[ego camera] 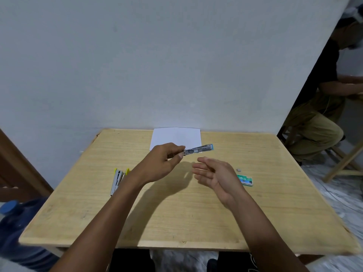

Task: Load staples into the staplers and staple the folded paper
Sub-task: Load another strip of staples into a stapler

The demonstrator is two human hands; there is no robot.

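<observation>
Our yellow-tipped grey stapler [117, 181] lies near the wooden tabletop's [176, 214] left edge. Our left hand [161, 163] pinches a blue-tipped metal stapler [198, 149] before the folded white paper [176, 136] at the far edge. Our right hand [216, 173], fingers loose and empty, hovers beside a green staple box [244, 180] marked "10".

Matt wooden table [176, 213] — paper sheet [175, 137]

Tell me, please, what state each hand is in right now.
Left hand: closed, gripping the blue stapler.
Right hand: open, holding nothing.
</observation>
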